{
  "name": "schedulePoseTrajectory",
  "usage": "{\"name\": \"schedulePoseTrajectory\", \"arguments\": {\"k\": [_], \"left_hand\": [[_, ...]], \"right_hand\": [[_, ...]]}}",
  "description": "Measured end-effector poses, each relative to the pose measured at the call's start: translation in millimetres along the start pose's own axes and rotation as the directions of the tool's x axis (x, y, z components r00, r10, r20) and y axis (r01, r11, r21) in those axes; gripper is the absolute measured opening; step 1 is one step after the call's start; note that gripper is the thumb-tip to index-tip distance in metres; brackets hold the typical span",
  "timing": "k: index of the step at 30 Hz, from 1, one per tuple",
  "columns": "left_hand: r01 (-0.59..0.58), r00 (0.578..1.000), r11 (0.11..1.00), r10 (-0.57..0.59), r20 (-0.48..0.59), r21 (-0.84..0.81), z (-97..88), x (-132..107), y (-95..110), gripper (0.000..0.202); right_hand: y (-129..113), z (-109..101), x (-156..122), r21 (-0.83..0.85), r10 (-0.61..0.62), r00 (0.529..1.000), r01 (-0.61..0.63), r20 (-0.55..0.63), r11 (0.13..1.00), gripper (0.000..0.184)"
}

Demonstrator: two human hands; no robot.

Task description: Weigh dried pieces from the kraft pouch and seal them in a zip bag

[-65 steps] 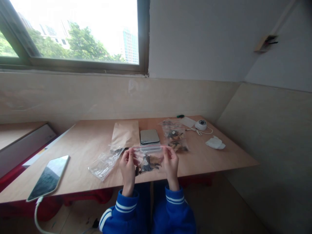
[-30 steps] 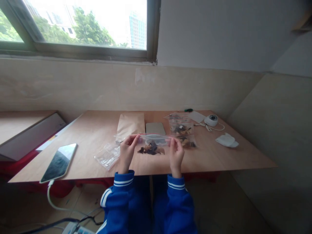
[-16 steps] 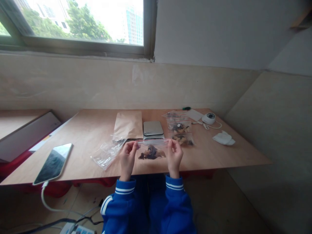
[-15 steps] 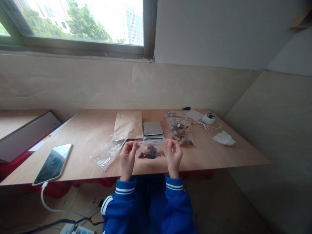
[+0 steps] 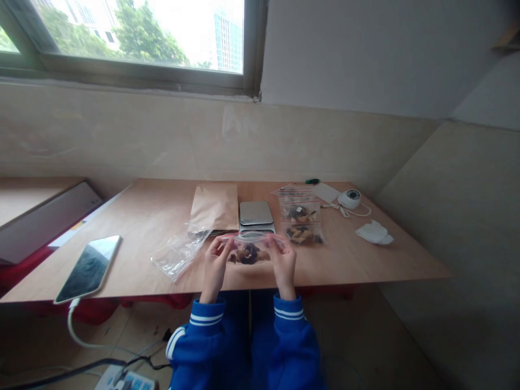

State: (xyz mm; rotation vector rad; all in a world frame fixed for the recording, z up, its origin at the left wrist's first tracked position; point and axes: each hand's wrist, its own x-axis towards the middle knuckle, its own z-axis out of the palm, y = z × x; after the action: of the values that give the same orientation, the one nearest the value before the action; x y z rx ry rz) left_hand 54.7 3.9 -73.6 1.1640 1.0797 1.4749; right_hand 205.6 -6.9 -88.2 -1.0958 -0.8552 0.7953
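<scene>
Both hands have come closer together since half a second ago: left hand and right hand pinch the top corners of the zip bag, and the strip between them now bows up instead of running taut and straight. Reads as slack in the seal line, mouth possibly parted; can't tell open or sealed at this size. Bag is lower too, held just over the near edge of the table, dark dried bits bunched at its bottom.

Counts:
- filled zip bags: 3, one in hand, two lying right of the scale, with what looks like empties behind them
- empty clear bags: one crumpled heap, number unclear
- paper bag: 1
- phone: 1, cabled
- white puck with cord: 1
- tissue: 1
- green pen: 1
</scene>
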Motion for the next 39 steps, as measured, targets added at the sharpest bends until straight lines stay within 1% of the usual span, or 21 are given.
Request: {"name": "schedulePoseTrajectory", "arguments": {"k": [3, 8, 11, 15, 19, 25, 28, 31, 35, 39], "left_hand": [[-0.005, 0.999, 1.000, 0.006, -0.033, 0.027, -3.3, 1, 1, 0.024], [0.006, 0.999, 0.999, -0.004, -0.054, 0.046, -8.4, 0, 2, 0.023], [0.022, 0.999, 0.999, -0.021, -0.039, 0.034, -11.7, 0, 1, 0.024], [0.020, 1.000, 1.000, -0.020, -0.015, 0.018, -15.1, 1, -2, 0.025], [0.011, 1.000, 1.000, -0.011, -0.002, -0.004, -17.1, 2, -3, 0.023], [-0.001, 1.000, 1.000, 0.001, 0.020, 0.019, -17.4, -1, -1, 0.021], [-0.006, 1.000, 1.000, 0.006, -0.002, 0.019, -16.3, -2, 0, 0.021], [0.008, 1.000, 1.000, -0.008, -0.025, -0.025, -16.1, -2, -1, 0.022], [0.035, 0.999, 0.993, -0.037, -0.014, -0.112, -16.6, -1, 1, 0.023], [0.067, 0.998, 0.985, -0.069, -0.007, -0.158, -14.8, -1, 7, 0.023]], "right_hand": [[-1, -4, 0, 0.014, 0.012, 0.999, -0.013, 0.033, 1.000, 0.028], [-4, -10, -1, -0.054, -0.015, 0.990, 0.023, 0.139, 0.998, 0.027], [-4, -11, 0, -0.063, 0.030, 0.983, -0.019, 0.179, 0.998, 0.029], [-3, -9, 0, -0.054, 0.069, 0.984, -0.061, 0.166, 0.997, 0.030], [-5, -11, -2, -0.071, 0.037, 0.983, -0.025, 0.181, 0.997, 0.030], [-5, -14, -3, -0.104, 0.021, 0.983, -0.002, 0.183, 0.995, 0.029], [-5, -12, -3, -0.095, 0.012, 0.985, 0.004, 0.171, 0.995, 0.028], [-5, -12, -2, -0.050, 0.021, 0.983, -0.012, 0.181, 0.999, 0.029], [-6, -14, -1, -0.019, 0.030, 0.973, -0.027, 0.229, 0.999, 0.028], [-9, -12, -3, -0.042, 0.008, 0.985, -0.001, 0.173, 0.999, 0.028]]}}
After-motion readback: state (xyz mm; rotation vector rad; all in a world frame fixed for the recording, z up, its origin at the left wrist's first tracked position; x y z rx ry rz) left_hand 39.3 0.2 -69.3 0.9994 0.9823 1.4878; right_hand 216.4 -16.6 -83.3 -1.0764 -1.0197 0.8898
